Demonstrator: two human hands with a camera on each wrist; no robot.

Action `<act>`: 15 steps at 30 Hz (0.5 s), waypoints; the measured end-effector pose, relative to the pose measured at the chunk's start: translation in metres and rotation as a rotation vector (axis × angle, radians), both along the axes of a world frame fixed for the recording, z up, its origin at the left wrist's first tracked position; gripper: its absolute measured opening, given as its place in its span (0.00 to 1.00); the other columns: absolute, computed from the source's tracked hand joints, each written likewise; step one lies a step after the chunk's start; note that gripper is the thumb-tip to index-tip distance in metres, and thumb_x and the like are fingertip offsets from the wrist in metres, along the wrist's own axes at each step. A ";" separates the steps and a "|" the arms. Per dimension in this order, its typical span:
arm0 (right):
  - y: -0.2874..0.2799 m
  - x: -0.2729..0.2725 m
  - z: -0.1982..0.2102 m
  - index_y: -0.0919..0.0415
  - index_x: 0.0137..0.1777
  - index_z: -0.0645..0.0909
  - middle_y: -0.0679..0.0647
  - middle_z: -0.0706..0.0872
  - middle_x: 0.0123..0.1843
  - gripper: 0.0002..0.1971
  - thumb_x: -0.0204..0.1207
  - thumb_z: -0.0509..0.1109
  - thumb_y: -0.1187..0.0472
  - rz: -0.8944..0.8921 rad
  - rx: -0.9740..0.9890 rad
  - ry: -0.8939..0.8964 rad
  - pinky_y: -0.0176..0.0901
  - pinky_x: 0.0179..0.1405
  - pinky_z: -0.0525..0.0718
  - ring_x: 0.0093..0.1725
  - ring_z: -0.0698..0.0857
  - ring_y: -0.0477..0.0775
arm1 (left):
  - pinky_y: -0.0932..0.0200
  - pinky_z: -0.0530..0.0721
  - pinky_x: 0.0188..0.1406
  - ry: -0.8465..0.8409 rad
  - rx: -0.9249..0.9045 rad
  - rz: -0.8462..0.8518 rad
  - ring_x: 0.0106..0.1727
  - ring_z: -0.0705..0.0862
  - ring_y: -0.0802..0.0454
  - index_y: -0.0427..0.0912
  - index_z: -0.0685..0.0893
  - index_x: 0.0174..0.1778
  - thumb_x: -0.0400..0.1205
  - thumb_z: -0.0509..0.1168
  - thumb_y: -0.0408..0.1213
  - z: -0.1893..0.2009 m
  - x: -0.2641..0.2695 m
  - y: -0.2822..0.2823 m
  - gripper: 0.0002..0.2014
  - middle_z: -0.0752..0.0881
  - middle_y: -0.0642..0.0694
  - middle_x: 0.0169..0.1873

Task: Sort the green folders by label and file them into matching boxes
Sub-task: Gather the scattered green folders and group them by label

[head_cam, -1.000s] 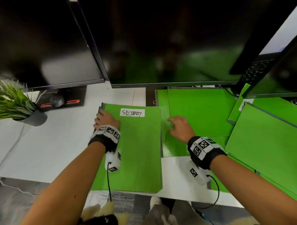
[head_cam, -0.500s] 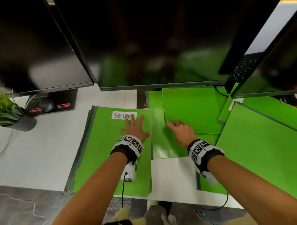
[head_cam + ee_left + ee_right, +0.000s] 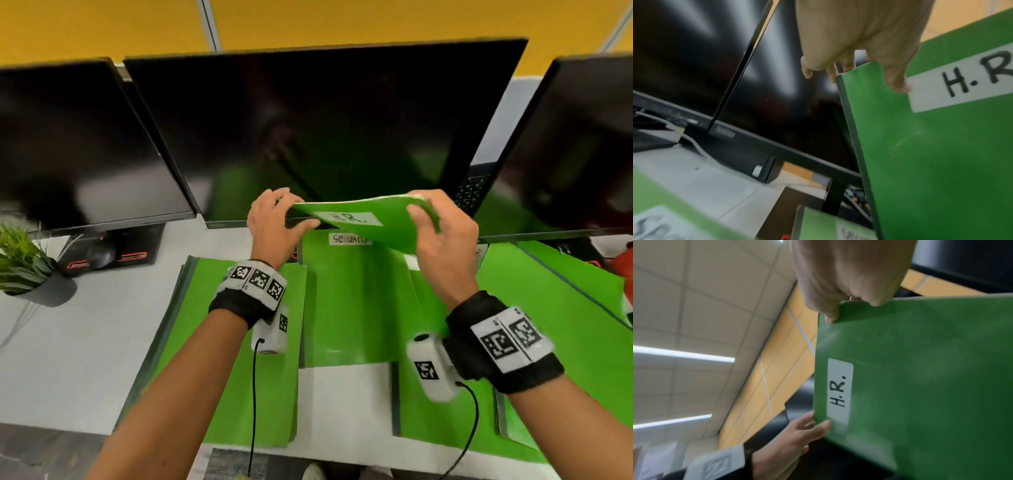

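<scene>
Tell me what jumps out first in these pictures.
A green folder labelled H.R. is held up in front of the middle monitor, the left hand pinching one corner and the right hand the other. Below it, a SECURITY-labelled folder lies on the white desk.

Left hand (image 3: 274, 226) and right hand (image 3: 442, 240) raised (thumbs on top), each pinching something.

Three monitors (image 3: 325, 137); one potted plant (image 3: 24, 263); roughly six green folders (image 3: 370, 219); two hands (image 3: 274, 226).
</scene>
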State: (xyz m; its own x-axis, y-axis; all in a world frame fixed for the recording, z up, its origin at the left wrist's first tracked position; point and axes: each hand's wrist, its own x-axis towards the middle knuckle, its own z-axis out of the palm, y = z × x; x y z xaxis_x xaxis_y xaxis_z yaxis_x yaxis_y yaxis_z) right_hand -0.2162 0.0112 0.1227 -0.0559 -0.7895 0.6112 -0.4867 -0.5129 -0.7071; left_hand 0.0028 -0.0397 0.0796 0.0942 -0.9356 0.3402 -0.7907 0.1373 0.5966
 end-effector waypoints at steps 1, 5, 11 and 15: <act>-0.004 -0.006 0.009 0.59 0.51 0.82 0.34 0.77 0.41 0.08 0.79 0.62 0.67 -0.010 -0.034 -0.042 0.19 0.42 0.72 0.40 0.77 0.30 | 0.41 0.68 0.70 -0.005 -0.059 0.006 0.69 0.74 0.41 0.42 0.85 0.54 0.68 0.65 0.60 0.009 0.000 -0.001 0.28 0.83 0.43 0.61; -0.021 -0.022 0.031 0.47 0.44 0.75 0.41 0.80 0.42 0.11 0.77 0.63 0.66 -0.002 -0.094 -0.294 0.35 0.49 0.78 0.43 0.79 0.34 | 0.47 0.76 0.56 0.002 -0.240 -0.001 0.53 0.79 0.40 0.34 0.86 0.48 0.70 0.63 0.56 0.057 -0.002 -0.004 0.27 0.85 0.37 0.47; -0.037 -0.028 0.009 0.61 0.43 0.74 0.47 0.77 0.37 0.05 0.77 0.67 0.69 0.072 0.257 -0.368 0.32 0.44 0.78 0.38 0.76 0.41 | 0.83 0.68 0.46 0.140 -0.498 -0.039 0.42 0.68 0.68 0.30 0.83 0.45 0.73 0.71 0.36 0.112 0.003 0.003 0.12 0.67 0.61 0.40; -0.030 -0.001 -0.004 0.54 0.32 0.62 0.48 0.64 0.30 0.18 0.78 0.65 0.69 0.011 0.283 -0.362 0.28 0.31 0.66 0.28 0.63 0.38 | 0.57 0.80 0.60 0.347 -0.535 -0.034 0.57 0.77 0.54 0.44 0.76 0.56 0.72 0.71 0.39 0.116 0.024 0.014 0.18 0.73 0.53 0.52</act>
